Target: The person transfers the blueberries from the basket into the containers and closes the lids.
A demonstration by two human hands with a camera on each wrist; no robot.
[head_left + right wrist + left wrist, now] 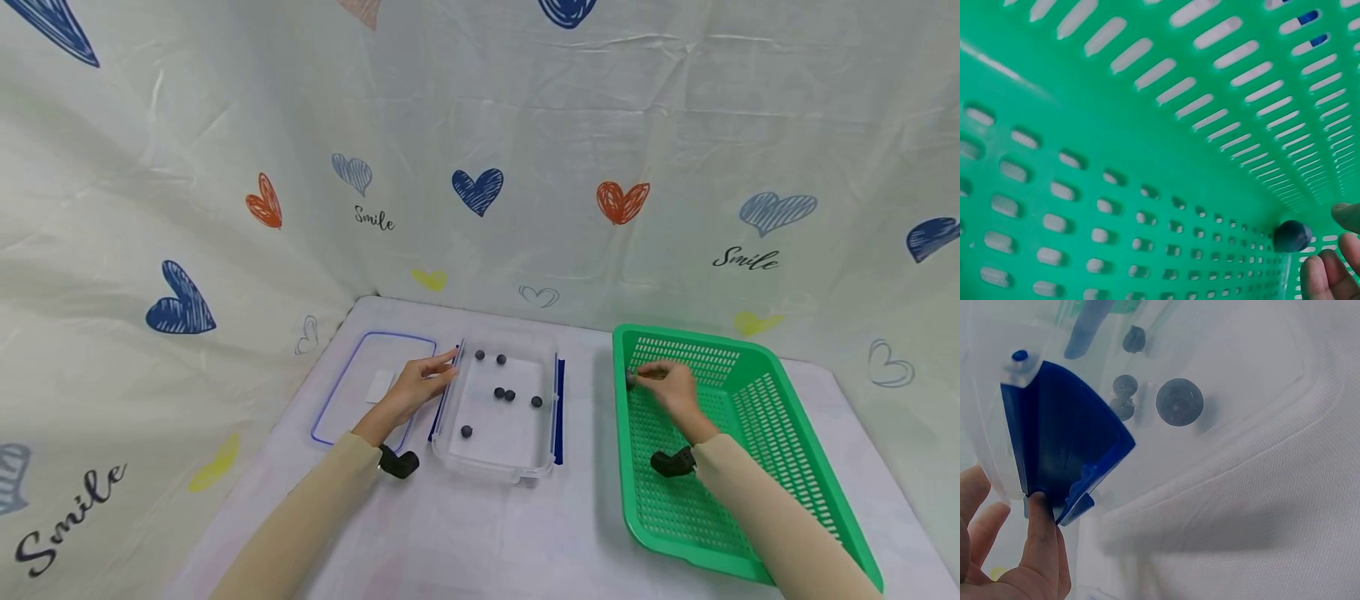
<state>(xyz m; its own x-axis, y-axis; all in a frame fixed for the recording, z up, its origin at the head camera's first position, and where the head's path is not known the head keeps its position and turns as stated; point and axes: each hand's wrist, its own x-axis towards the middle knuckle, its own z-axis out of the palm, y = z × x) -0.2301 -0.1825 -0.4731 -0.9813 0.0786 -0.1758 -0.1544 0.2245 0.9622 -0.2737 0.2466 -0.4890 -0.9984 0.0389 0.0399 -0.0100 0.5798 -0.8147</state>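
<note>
My left hand [417, 385] is at the left side of a clear plastic box [480, 471], fingertips touching its hanging dark blue latch flap [1066, 431]. Several blueberries [467, 432] lie scattered on the box floor; a large one [1179, 402] shows closest in the left wrist view. Inside a green basket [637, 508], my right hand [672, 392] reaches to the left wall. One blueberry [1292, 236] sits in the basket's bottom corner, just beside the right fingertips [1316, 278], which are parted, with a gap between them and the berry.
A clear lid with a blue rim [337, 400] lies flat left of the box, partly under the left arm. On the box's right side hangs another blue latch [559, 412]. The basket's slotted walls stand around the right hand. A heart-printed sheet [540, 242] rises behind the table.
</note>
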